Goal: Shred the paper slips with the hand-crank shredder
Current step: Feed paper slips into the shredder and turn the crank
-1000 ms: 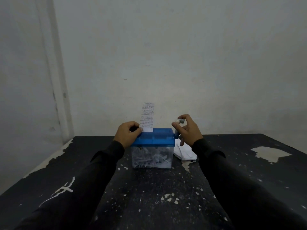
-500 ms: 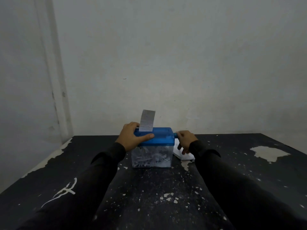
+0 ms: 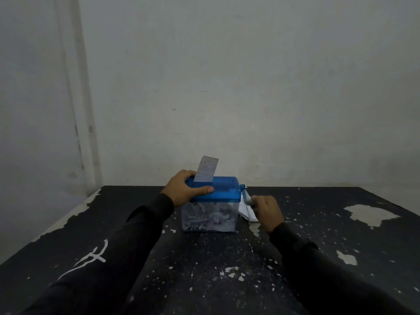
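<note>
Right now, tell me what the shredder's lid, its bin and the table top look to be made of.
Lid: glossy blue plastic, slightly see-through by its sheen.
Bin: clear plastic; shreds show through its wall.
Table top: black paint flaking off, pale patches beneath; material underneath unclear.

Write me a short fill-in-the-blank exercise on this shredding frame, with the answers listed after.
1. The left hand grips the shredder's ____ lid.
2. The right hand holds the ____ on the shredder's side.
3. A slip stands upright in the lid's ____.
4. The clear bin holds paper ____.

Answers: blue; crank; slot; shreds
</note>
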